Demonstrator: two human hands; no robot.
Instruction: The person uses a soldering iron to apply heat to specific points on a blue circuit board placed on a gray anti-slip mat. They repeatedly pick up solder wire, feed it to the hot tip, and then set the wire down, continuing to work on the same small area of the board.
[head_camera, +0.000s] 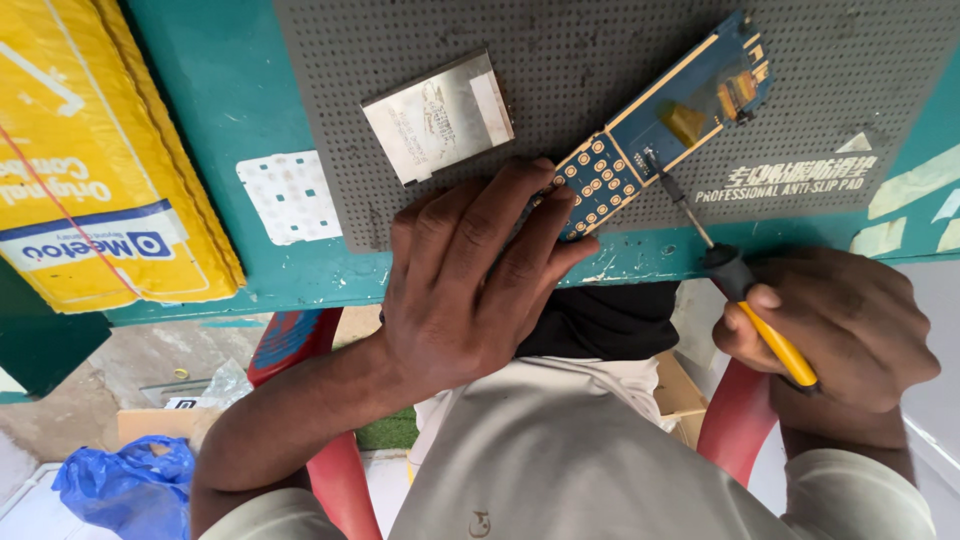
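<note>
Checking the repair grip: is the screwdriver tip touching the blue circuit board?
Touching. The head view shows the screwdriver tip resting on the blue circuit board, no gap visible, handle in the right hand.

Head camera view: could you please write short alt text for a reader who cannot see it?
A person's left hand presses a blue circuit board onto a grey perforated mat, while the right hand touches a yellow-handled screwdriver to the board. A silver metal plate lies nearby.
</note>
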